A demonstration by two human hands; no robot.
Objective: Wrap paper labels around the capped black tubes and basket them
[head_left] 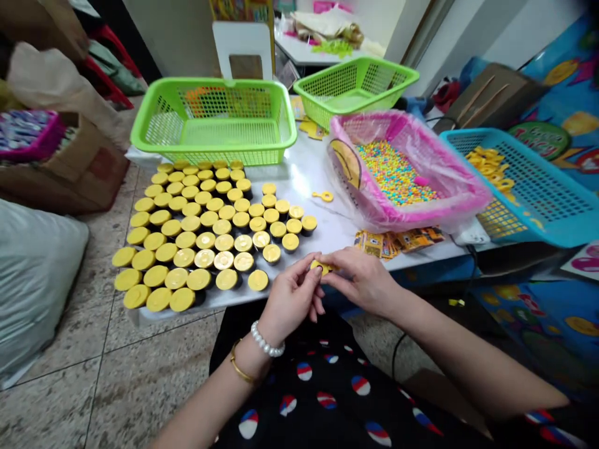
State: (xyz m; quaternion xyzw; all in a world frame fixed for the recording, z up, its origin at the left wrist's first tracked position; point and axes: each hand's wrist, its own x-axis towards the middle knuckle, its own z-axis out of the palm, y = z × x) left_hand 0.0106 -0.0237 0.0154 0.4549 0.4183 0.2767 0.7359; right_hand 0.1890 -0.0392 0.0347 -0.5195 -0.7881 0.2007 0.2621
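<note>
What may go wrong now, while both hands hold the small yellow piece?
1. The small yellow piece, pinched between the left hand and right hand at the table edge, may slip to the floor.
2. A wrist could knock the nearest yellow-capped pots, which stand close to that edge.

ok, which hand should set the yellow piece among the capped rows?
Probably left: both hold the yellow piece, but left hand borders the yellow-capped containers; right hand is nearer the pink basket.
</note>
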